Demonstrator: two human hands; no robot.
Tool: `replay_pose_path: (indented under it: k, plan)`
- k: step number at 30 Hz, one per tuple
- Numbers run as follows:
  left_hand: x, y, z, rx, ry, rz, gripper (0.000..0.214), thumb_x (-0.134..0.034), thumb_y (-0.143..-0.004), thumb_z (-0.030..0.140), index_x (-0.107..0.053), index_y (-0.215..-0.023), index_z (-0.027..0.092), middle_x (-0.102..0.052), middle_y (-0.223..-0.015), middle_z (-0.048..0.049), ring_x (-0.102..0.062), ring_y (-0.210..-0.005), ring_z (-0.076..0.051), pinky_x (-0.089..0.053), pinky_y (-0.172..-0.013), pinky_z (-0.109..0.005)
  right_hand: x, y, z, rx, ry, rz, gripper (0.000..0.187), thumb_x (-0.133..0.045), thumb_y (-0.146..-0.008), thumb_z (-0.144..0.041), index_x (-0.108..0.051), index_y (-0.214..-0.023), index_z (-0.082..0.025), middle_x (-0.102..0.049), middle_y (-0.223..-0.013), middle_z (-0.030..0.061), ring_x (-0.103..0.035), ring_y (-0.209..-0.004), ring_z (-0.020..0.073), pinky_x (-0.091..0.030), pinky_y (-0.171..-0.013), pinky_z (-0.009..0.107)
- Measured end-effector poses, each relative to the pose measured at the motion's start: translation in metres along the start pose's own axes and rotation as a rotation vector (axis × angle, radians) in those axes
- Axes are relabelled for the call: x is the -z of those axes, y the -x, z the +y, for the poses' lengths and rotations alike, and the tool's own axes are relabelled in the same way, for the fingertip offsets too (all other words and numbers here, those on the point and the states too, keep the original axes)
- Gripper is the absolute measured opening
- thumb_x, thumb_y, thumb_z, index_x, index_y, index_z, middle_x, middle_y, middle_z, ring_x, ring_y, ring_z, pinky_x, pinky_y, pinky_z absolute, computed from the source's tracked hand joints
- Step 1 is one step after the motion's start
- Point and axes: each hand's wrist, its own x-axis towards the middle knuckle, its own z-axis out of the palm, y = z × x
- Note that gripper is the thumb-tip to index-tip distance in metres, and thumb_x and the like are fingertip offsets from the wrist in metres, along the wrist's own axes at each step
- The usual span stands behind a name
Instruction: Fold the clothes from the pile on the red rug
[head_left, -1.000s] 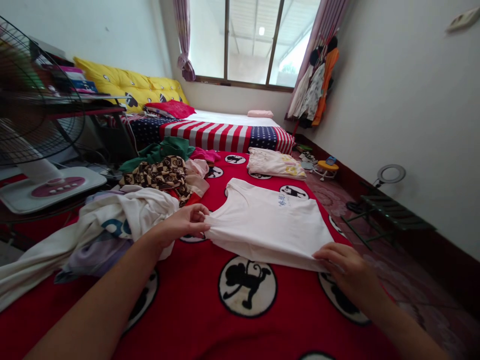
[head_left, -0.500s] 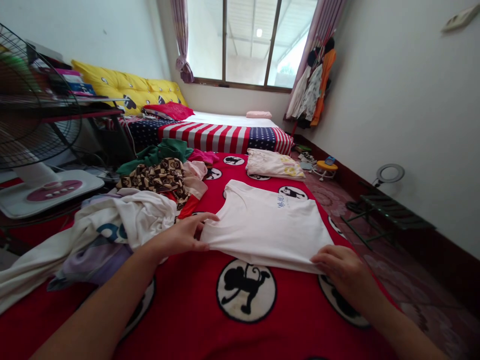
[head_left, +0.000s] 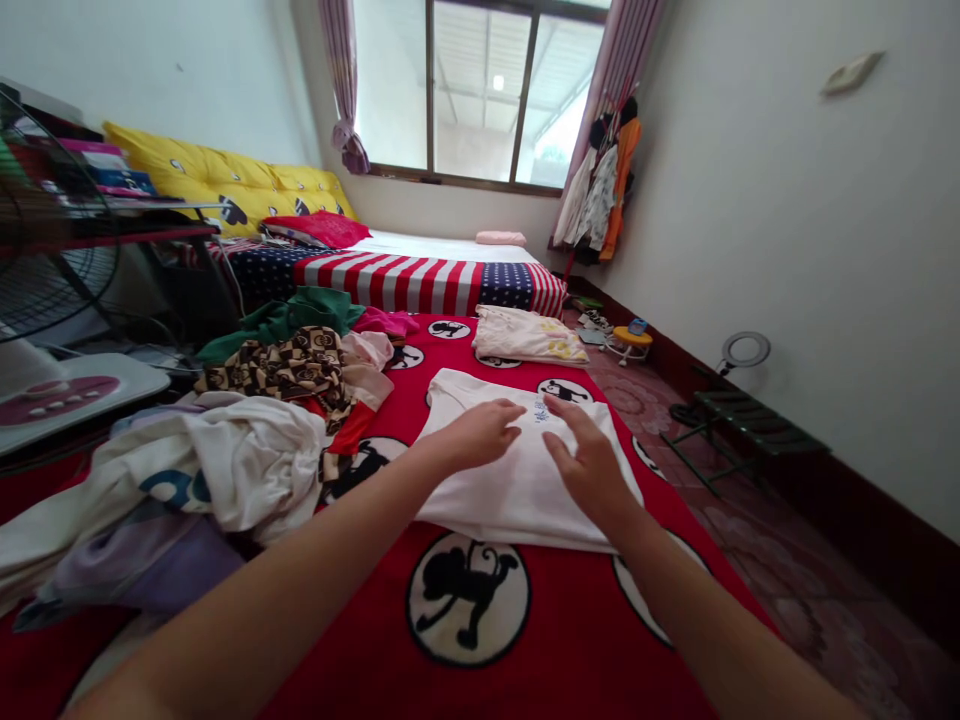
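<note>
A white T-shirt (head_left: pixel 510 490) with small blue lettering lies folded and fairly flat on the red blanket (head_left: pixel 337 640), which has monkey patches. Over the middle of the shirt is my left hand (head_left: pixel 484 432), fingers stretched forward and holding nothing. My right hand (head_left: pixel 589 460) is over the shirt's right part, close to the lettering, with its thumb and fingers apart and nothing in them. Whether either hand touches the cloth I cannot tell. My forearms hide parts of the shirt's near corners.
A heap of loose clothes (head_left: pixel 262 440) spreads to the left. Beyond the shirt lies a folded cream garment (head_left: pixel 525 335) with yellow print. A fan (head_left: pixel 75 390) stands at far left, a dark green folding stool (head_left: pixel 750 425) on the floor at right. A bed (head_left: pixel 420 280) is at the back.
Both hands have let go of the shirt's near corners and moved forward and inward over its middle. The view has shifted slightly to the right.
</note>
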Motion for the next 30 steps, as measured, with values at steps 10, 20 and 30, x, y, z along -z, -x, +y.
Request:
replay_pose_path:
  k: [10, 20, 30]
  plan:
    - [-0.043, -0.022, -0.067, 0.340, -0.435, 0.066, 0.063, -0.037, -0.090, 0.054, -0.043, -0.142, 0.019, -0.029, -0.153, -0.0125, -0.020, -0.143, -0.031, -0.012, -0.115, -0.046, 0.021, 0.070, 0.106, -0.357, 0.679, -0.379, 0.068, -0.029, -0.093, -0.051, -0.025, -0.149, -0.013, -0.021, -0.155, 0.0124, -0.018, -0.144, 0.0264, -0.020, -0.113, 0.055]
    - [-0.049, -0.022, -0.064, 0.340, -0.468, 0.117, 0.061, -0.039, -0.090, 0.052, -0.043, -0.142, 0.021, -0.029, -0.154, -0.0106, -0.020, -0.143, -0.031, -0.013, -0.116, -0.046, -0.032, -0.012, 0.030, -0.093, 0.451, -0.408, 0.071, -0.028, -0.093, -0.057, -0.026, -0.149, -0.014, -0.013, -0.157, 0.0108, -0.010, -0.145, 0.0253, -0.016, -0.113, 0.055]
    - [-0.048, -0.020, -0.060, 0.372, -0.542, 0.091, 0.059, -0.034, -0.091, 0.056, -0.041, -0.143, 0.028, -0.029, -0.154, -0.0042, -0.020, -0.143, -0.025, -0.015, -0.117, -0.042, -0.018, -0.039, 0.124, -0.496, 0.714, -0.468, 0.078, -0.020, -0.092, -0.061, -0.018, -0.151, -0.009, -0.014, -0.157, 0.0109, -0.012, -0.145, 0.0240, -0.009, -0.116, 0.050]
